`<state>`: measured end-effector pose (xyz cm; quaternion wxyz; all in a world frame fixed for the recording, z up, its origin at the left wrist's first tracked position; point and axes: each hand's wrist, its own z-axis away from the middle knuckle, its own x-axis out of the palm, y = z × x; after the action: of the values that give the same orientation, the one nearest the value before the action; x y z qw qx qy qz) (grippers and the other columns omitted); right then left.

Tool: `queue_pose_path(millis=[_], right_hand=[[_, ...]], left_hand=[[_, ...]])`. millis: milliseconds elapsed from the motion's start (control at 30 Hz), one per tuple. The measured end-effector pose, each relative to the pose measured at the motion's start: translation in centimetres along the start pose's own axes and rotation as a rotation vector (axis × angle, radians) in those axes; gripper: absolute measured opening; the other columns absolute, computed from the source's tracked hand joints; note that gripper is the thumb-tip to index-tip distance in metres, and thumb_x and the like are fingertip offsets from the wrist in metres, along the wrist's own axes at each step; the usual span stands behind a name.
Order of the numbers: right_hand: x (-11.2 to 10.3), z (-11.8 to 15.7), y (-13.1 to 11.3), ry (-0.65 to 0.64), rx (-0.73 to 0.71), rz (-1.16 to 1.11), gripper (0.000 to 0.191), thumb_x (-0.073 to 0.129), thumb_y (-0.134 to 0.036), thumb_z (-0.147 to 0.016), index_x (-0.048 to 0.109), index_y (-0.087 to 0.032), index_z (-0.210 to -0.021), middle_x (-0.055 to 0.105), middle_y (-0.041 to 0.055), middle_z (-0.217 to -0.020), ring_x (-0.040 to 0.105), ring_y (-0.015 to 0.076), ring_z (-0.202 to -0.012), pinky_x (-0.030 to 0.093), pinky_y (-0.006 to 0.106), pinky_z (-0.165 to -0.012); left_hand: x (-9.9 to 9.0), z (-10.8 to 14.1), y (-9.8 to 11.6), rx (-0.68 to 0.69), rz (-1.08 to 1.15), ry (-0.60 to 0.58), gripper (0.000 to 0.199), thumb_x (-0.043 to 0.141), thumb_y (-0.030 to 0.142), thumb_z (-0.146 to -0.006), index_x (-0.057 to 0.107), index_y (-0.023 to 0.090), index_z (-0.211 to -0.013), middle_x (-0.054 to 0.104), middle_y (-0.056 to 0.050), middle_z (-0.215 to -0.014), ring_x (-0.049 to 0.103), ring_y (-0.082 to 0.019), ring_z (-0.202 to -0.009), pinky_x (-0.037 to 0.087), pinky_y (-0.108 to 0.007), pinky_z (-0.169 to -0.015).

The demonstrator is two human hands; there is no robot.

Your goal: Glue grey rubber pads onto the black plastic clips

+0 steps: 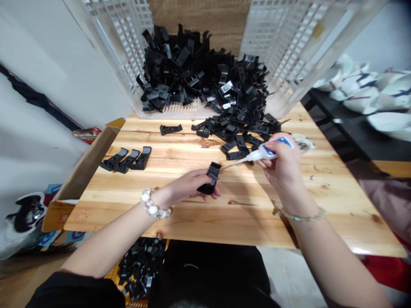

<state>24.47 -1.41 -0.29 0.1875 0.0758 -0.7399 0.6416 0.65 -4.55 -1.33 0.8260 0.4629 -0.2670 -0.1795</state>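
Seemed to call for steadying the black, bent plastic clip (211, 177), guiding the thin, translucent nozzle (239, 162) slowly and squeezing lightly. Held that clip tilted above the pale wooden desk (189, 226), pinched between thumb and fingers in a narrow left grip (189, 184). Wrapped the right grip (280, 161) around the white plastic bottle with a blue label (263, 151), aiming just beside the clip's upper end; could not tell whether touching.

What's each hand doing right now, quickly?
Left hand: closed, holding a black plastic part.
Right hand: closed around a small bottle, its thin nozzle pointing toward that part.
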Motion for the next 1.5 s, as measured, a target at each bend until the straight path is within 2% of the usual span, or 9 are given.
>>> queue_pose_path(millis=[333, 600, 933, 1300, 1500], right_hand=[[0.26, -0.01, -0.03, 0.021, 0.007, -0.034, 0.019, 0.062, -0.009, -0.064, 0.051, -0.023, -0.071, 0.045, -0.0078, -0.047, 0.026, 0.0046, -0.033, 0.015, 0.021, -0.035], [0.07, -0.01, -0.15, 0.009, 0.004, -0.058, 0.02, 0.062, -0.009, -0.066, 0.05, -0.023, -0.072, 0.036, -0.0093, -0.044, 0.023, 0.0047, -0.034, 0.016, 0.019, -0.035], [0.27, -0.08, -0.11, 0.07, -0.082, -0.043, 0.021, 0.063, -0.007, -0.063, 0.05, -0.022, -0.071, 0.042, -0.0089, -0.044, 0.028, 0.005, -0.032, 0.018, 0.019, -0.034], [0.59, 0.17, -0.25, 0.116, -0.107, 0.005, 0.021, 0.064, -0.007, -0.06, 0.051, -0.022, -0.068, 0.045, -0.0085, -0.044, 0.029, 0.0049, -0.032, 0.019, 0.02, -0.032], [0.25, 0.13, -0.37, 0.078, -0.079, -0.047, 0.021, 0.063, -0.008, -0.064, 0.051, -0.023, -0.071, 0.041, -0.0084, -0.047, 0.026, 0.0051, -0.033, 0.017, 0.021, -0.034]], left_hand=[[0.06, -0.03, 0.01, -0.007, -0.003, 0.001, 0.022, 0.05, 0.025, -0.088, 0.062, 0.013, -0.101, 0.071, -0.01, -0.087, 0.067, -0.016, -0.078, 0.047, -0.024, -0.061], [0.03, -0.1, -0.05, -0.012, -0.009, -0.001, 0.021, 0.049, 0.024, -0.088, 0.061, 0.013, -0.102, 0.071, -0.01, -0.088, 0.067, -0.016, -0.078, 0.047, -0.024, -0.061], [-0.19, -0.23, -0.28, -0.02, 0.045, -0.02, 0.021, 0.053, 0.029, -0.088, 0.06, 0.011, -0.098, 0.07, -0.011, -0.087, 0.069, -0.018, -0.076, 0.051, -0.025, -0.059], [-0.28, -0.41, -0.4, -0.019, 0.052, -0.026, 0.02, 0.054, 0.029, -0.089, 0.06, 0.01, -0.088, 0.07, -0.012, -0.086, 0.069, -0.018, -0.077, 0.053, -0.024, -0.059], [-0.24, -0.32, -0.42, -0.018, 0.056, -0.016, 0.018, 0.054, 0.028, -0.089, 0.06, 0.011, -0.091, 0.069, -0.011, -0.086, 0.069, -0.018, -0.078, 0.054, -0.025, -0.062]])
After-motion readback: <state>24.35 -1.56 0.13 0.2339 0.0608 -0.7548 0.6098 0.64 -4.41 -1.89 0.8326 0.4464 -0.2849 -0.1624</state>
